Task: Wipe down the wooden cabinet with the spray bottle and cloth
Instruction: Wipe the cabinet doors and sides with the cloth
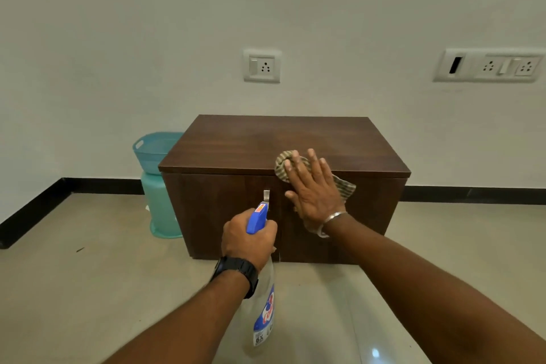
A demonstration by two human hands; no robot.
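My right hand (pixel 314 186), fingers spread flat, presses the cloth (pixel 283 165) on the front top edge of the wooden cabinet (pixel 266 142), so the top lies beyond my fingertips w/ its long axis left-right, while my left hand (pixel 246 238), nearer me, grips the spray bottle (pixel 263 304) w/ nozzle toward the door.

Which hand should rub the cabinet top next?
Probably the right hand: it lies flat on the cloth at the cabinet top's front edge. The left hand grips the spray bottle.
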